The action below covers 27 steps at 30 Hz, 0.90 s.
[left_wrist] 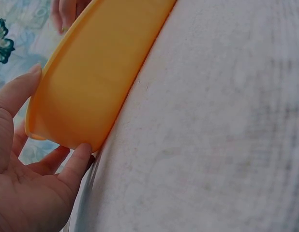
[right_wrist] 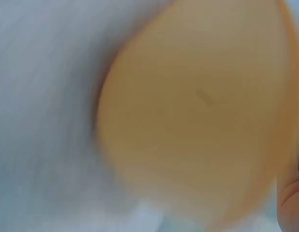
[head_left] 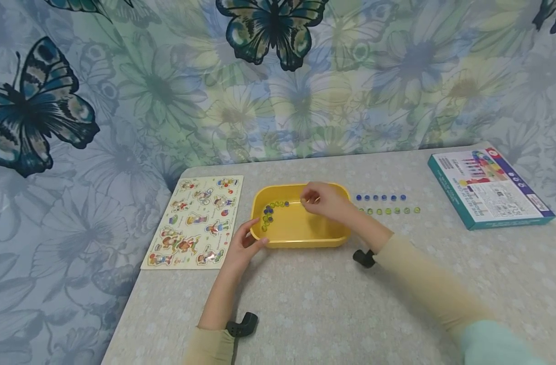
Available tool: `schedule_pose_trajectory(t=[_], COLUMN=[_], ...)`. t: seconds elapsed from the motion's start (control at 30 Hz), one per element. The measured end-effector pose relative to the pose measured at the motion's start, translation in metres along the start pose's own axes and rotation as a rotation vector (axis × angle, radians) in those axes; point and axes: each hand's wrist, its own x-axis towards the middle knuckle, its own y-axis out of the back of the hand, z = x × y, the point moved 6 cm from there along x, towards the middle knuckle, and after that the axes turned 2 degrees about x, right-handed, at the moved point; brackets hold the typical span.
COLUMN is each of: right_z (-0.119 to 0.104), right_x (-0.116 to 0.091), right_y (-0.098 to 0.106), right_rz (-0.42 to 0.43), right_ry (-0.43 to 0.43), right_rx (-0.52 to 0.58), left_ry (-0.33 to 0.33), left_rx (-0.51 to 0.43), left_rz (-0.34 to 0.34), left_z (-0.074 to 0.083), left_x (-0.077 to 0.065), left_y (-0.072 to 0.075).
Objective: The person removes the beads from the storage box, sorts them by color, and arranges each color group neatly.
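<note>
A yellow plastic tray (head_left: 305,242) stands at the middle of the table. My left hand (head_left: 242,248) grips its near left corner, the thumb at the rim and the other fingers round the end wall, as the left wrist view also shows. Green and blue glass beads (head_left: 266,219) lie along the tray's left side and far left corner. Over the tray's far right part is my right hand (head_left: 325,200), fingers curled and thumb and fingertips close together. I cannot tell whether a bead is between them. The right wrist view is blurred, the hand mostly outside it.
Right of the tray run a row of blue beads (head_left: 384,197) and, nearer, a row of green beads (head_left: 397,210). A picture board (head_left: 200,207) with small figures lies to the left. A flat teal-sided box (head_left: 501,200) rests at the far right, before the patterned curtain (head_left: 305,121).
</note>
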Motion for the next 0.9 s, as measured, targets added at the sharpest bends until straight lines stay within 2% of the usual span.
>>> schedule_pose_trajectory(t=[0.1, 0.27, 0.47, 0.63, 0.8, 0.9], right_z=[0.011, 0.045, 0.106, 0.149, 0.169, 0.177], right_x=[-0.023, -0.066, -0.117, -0.144, -0.150, -0.149], right_y=[0.040, 0.102, 0.158, 0.174, 0.172, 0.169], right_rz=[0.086, 0.202, 0.233, 0.162, 0.075, 0.048], right_ry=[0.004, -0.087, -0.243, -0.378, -0.422, -0.434], right_rx=[-0.023, -0.115, -0.179, -0.234, -0.270, -0.290], left_ry=[0.015, 0.014, 0.016, 0.019, 0.012, 0.022], left_rx=[0.006, 0.001, -0.002, 0.004, 0.007, -0.006], left_rz=[0.002, 0.002, 0.007, 0.012, 0.008, -0.007], left_z=[0.000, 0.002, 0.003, 0.003, 0.003, 0.009], left_x=[0.001, 0.000, -0.001, -0.002, -0.002, -0.004], left_y=[-0.001, -0.002, -0.002, -0.002, -0.002, -0.003])
